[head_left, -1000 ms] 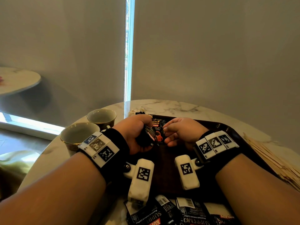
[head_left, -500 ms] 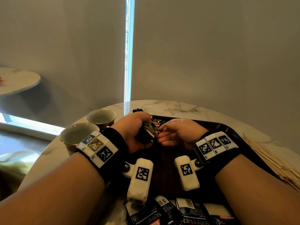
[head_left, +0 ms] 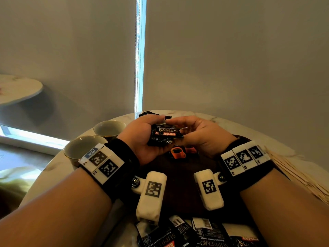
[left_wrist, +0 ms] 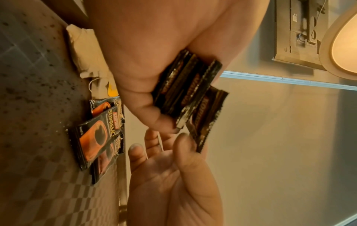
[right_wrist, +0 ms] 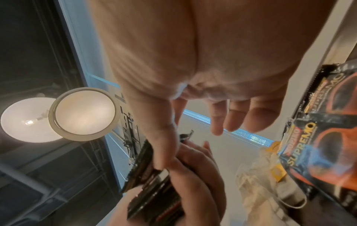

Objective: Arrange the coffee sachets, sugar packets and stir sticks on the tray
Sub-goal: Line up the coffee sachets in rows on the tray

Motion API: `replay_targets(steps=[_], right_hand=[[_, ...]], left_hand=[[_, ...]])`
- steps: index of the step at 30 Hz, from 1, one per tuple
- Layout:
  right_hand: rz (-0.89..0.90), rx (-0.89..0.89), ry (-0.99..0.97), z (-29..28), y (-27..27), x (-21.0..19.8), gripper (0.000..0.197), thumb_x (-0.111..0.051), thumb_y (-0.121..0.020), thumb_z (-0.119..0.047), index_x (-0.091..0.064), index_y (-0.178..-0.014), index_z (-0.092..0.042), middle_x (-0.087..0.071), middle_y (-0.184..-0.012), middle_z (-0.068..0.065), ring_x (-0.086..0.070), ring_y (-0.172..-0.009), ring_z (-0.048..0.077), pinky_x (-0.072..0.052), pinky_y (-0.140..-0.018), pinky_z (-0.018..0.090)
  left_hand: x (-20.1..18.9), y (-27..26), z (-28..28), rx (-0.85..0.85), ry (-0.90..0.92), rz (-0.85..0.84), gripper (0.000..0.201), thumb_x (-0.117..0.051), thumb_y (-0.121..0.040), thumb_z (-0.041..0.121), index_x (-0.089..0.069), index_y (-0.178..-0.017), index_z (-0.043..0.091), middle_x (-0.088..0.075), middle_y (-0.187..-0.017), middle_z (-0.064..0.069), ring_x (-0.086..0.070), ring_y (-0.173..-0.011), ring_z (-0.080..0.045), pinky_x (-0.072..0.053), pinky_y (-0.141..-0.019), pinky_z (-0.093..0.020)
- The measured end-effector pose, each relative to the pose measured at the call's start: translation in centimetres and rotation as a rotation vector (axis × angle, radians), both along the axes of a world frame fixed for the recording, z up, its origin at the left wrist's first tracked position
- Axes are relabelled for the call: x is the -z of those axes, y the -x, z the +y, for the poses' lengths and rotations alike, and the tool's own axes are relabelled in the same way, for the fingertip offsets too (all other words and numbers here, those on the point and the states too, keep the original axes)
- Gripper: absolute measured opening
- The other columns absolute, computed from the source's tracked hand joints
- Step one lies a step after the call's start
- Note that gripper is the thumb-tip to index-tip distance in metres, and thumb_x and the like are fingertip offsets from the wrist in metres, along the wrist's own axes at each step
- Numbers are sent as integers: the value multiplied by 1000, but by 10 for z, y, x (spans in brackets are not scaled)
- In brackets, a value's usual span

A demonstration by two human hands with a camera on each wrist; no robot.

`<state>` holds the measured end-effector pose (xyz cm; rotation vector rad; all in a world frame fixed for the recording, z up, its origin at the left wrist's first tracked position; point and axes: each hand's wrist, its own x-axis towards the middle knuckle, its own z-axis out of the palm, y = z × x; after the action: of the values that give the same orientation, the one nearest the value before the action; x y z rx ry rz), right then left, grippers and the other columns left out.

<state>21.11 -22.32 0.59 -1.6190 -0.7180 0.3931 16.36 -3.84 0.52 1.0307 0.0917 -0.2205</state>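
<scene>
Black coffee sachets (head_left: 164, 135) sit bunched in my left hand (head_left: 142, 138), fingers curled round them above the tray (head_left: 179, 177); my right hand (head_left: 199, 134) pinches the stack's top edge.

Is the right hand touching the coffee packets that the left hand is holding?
Touching. The left wrist view shows the right hand with its thumb against the coffee packets gripped by the left hand.
</scene>
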Motion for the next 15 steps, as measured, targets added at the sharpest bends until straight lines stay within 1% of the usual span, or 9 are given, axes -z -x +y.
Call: replay_targets(steps=[2, 3, 5, 6, 8, 10, 12, 14, 15], right_hand=[[3, 15, 13, -1, -1, 1, 43, -77, -74, -4, -78, -108, -32, -71, -121, 8, -66, -116, 31, -50, -101, 53], [-15, 50, 17, -1, -1, 1, 37, -79, -74, -13, -78, -106, -33, -72, -119, 6, -66, -114, 32, -50, -98, 52], [-82, 170, -24, 1, -4, 2, 24, -79, -76, -26, -80, -99, -33, -75, -111, 4, -66, -105, 34, -51, -85, 47], [-100, 250, -77, 3, -6, 3, 15, -76, -78, -29, -80, -92, -33, -76, -105, 3, -65, -98, 34, -50, -77, 41], [-73, 410, -213, 5, -12, 4, 7, -73, -84, -25, -79, -80, -27, -76, -94, 7, -58, -84, 33, -46, -61, 31], [-43, 517, -263, 2, -19, 4, 11, -70, -91, -17, -72, -81, -20, -74, -85, 10, -56, -69, 30, -43, -47, 25], [-49, 565, -194, -1, -21, 4, 4, -68, -93, -13, -65, -92, -16, -73, -80, 7, -56, -55, 19, -40, -41, 23], [-46, 582, -124, -2, -20, 5, 9, -68, -93, -12, -61, -99, -16, -71, -79, 4, -54, -48, 9, -39, -39, 21], [-44, 579, -102, -3, -19, 6, 12, -68, -93, -12, -60, -101, -17, -71, -78, 3, -53, -48, 8, -39, -39, 21]], left_hand=[[1, -1, -1, 0, -5, 14, 29, -53, -101, 29, -61, -118, 8, -70, -90, -14, -71, -68, -25, -57, -55, -34], [1, -1, -1, 5, -11, 25, 29, -54, -101, 32, -61, -117, 9, -69, -89, -13, -70, -68, -24, -56, -55, -34], [1, -2, -1, 7, -15, 48, 34, -59, -97, 40, -61, -117, 12, -67, -88, -10, -66, -72, -22, -56, -57, -34], [2, -3, 0, -2, -4, 63, 40, -62, -94, 44, -59, -120, 13, -65, -89, -10, -64, -74, -22, -56, -58, -34], [2, -5, 0, -42, 19, 96, 50, -67, -90, 46, -55, -126, 13, -61, -93, -9, -62, -74, -21, -55, -57, -35], [0, -5, 1, -88, 17, 82, 39, -66, -93, 38, -55, -120, 12, -58, -95, -8, -62, -72, -20, -54, -57, -34], [-1, -3, 1, -70, 21, 46, 23, -61, -95, 27, -55, -111, 11, -58, -97, -8, -62, -69, -19, -53, -57, -32], [0, -1, 0, -20, 14, 19, 20, -57, -93, 20, -56, -110, 9, -60, -97, -10, -63, -67, -19, -52, -57, -32], [1, 0, -1, 2, 4, 12, 21, -56, -92, 19, -57, -111, 9, -62, -94, -10, -64, -67, -20, -51, -57, -32]])
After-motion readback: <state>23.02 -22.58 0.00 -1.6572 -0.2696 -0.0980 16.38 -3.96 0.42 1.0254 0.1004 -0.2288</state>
